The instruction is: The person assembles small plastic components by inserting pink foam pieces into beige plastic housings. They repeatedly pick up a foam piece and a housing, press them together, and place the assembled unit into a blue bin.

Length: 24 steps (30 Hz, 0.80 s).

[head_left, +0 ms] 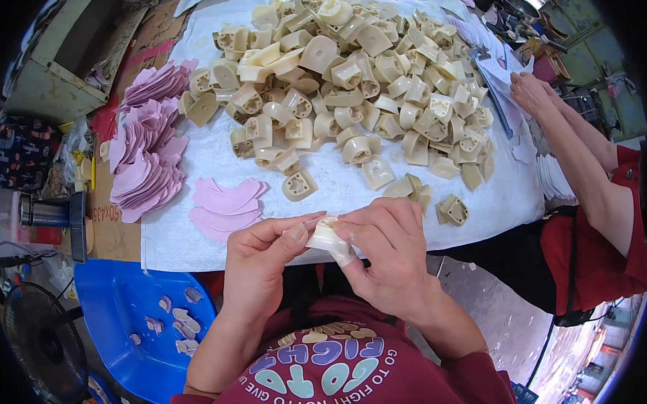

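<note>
In front of my chest I hold a cream plastic shoe heel between both hands, just over the table's near edge. My right hand grips it from the right, with thumb below and fingers on top. On the other side, my left hand pinches with thumb and forefinger at the heel's edge, where a thin pale pink sliver of cover material shows. How far that material goes round the heel is hidden by my fingers. A few pink cut pieces lie fanned out just beyond my left hand.
A large pile of beige heels covers the white sheet. Pink pieces stand in stacks at the left. Below them, a blue tub holds several covered heels, beside a black fan. Another person's hands work at the right.
</note>
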Each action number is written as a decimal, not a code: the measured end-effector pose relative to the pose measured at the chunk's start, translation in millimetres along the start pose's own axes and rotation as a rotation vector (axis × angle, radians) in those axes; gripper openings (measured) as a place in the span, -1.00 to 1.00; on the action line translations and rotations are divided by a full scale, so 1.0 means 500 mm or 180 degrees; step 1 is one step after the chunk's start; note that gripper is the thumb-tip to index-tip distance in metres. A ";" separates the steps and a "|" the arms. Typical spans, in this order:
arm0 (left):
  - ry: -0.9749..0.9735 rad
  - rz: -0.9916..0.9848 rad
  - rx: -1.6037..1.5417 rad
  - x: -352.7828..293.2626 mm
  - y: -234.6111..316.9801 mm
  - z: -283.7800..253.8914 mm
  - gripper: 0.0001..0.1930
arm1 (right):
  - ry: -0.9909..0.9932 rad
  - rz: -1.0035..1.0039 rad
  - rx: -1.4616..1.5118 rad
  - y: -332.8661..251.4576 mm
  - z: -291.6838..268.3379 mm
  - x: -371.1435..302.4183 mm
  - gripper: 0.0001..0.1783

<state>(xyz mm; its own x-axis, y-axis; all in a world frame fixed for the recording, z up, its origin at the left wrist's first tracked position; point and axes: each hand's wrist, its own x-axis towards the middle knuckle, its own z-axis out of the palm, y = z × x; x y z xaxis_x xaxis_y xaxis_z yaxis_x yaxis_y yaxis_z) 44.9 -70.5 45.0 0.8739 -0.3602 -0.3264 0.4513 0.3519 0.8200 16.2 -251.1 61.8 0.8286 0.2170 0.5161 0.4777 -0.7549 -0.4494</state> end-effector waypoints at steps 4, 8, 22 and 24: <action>-0.0008 -0.0312 -0.0132 -0.003 0.003 0.007 -0.75 | -0.0196 0.0041 -0.0106 -0.010 -0.008 0.003 -0.65; 0.0037 0.0044 0.0887 -0.010 -0.013 0.024 -0.75 | -0.0504 0.0119 -0.0329 -0.012 -0.004 0.000 -0.67; -0.1017 -0.0099 0.0971 0.018 0.051 -0.010 -0.41 | -0.0105 -0.0196 0.0711 0.022 0.010 -0.009 -0.63; -0.1272 -0.0184 0.0717 0.022 0.059 -0.022 -0.39 | -0.0136 -0.0197 0.0791 0.019 0.009 -0.008 -0.64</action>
<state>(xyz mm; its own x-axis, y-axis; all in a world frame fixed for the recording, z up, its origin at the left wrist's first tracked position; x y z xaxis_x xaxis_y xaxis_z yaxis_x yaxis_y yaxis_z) 69.7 -54.7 60.4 0.6902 -0.6942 -0.2040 0.4082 0.1408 0.9019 18.7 -256.6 52.1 0.8046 0.2879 0.5194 0.5806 -0.5653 -0.5860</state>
